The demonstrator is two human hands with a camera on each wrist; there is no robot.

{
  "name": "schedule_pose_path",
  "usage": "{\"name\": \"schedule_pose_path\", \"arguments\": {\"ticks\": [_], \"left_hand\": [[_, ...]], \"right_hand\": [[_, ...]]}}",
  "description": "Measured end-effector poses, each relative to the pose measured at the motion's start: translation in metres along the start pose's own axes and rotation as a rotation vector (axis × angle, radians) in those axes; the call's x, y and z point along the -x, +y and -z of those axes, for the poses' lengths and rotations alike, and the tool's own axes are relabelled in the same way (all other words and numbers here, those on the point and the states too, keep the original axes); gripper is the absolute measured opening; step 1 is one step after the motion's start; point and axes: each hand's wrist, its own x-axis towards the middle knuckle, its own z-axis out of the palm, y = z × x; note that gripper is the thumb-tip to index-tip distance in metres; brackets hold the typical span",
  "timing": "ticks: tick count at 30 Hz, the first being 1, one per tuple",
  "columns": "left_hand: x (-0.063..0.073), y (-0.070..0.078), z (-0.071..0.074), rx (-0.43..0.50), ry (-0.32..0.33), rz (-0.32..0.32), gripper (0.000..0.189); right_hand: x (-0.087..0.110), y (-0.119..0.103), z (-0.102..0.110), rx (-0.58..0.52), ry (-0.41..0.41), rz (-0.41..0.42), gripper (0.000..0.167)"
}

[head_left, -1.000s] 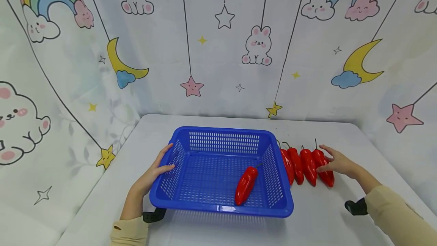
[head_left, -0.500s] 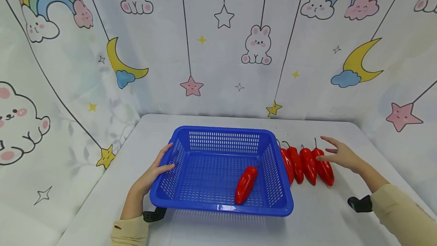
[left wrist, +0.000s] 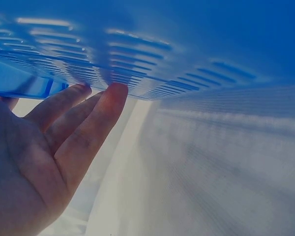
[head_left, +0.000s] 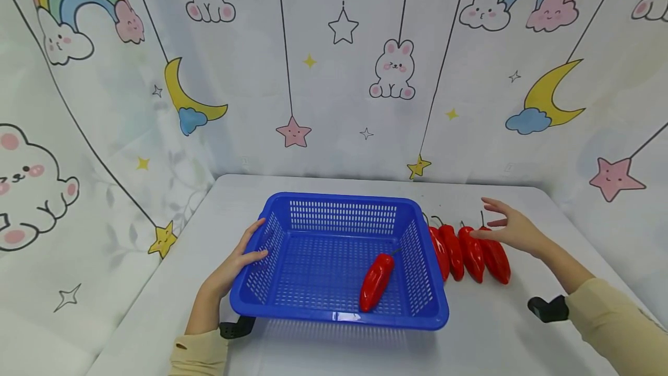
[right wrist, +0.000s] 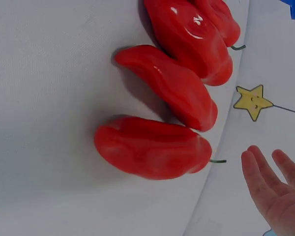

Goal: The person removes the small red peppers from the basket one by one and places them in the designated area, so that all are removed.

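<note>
A blue plastic basket (head_left: 339,321) with slotted walls stands on the white table, one red chili pepper (head_left: 377,282) lying inside toward its right. My left hand (head_left: 232,268) grips the basket's left rim, thumb over the edge; the left wrist view shows its other fingers (left wrist: 96,132) against the slotted wall from outside. Several more red peppers lie in a row right of the basket, stems pointing away from me. Over the rightmost pepper (head_left: 497,260) hovers my right hand (head_left: 516,231), fingers spread and holding nothing. In the right wrist view that pepper (right wrist: 152,148) lies apart from the fingers.
The basket's right wall partly hides the leftmost pepper (head_left: 440,251) of the row. Behind the white table (head_left: 323,353) hangs a cloth backdrop (head_left: 344,97) printed with rabbits, stars and moons. A black strap device (head_left: 548,309) is on the right wrist.
My right hand has lifted off the rightmost pepper, drawn back a little, then shifted left and away from me above the row. The left hand, basket and peppers stay put.
</note>
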Motion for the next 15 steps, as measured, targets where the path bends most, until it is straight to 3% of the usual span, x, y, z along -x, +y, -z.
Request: {"name": "schedule_pose_path", "arguments": {"ticks": [15], "left_hand": [[0.0,0.0,0.0,0.014,-0.006,-0.003,0.067]], "right_hand": [[0.0,-0.046,-0.006,-0.004,0.026,0.058,0.094]]}}
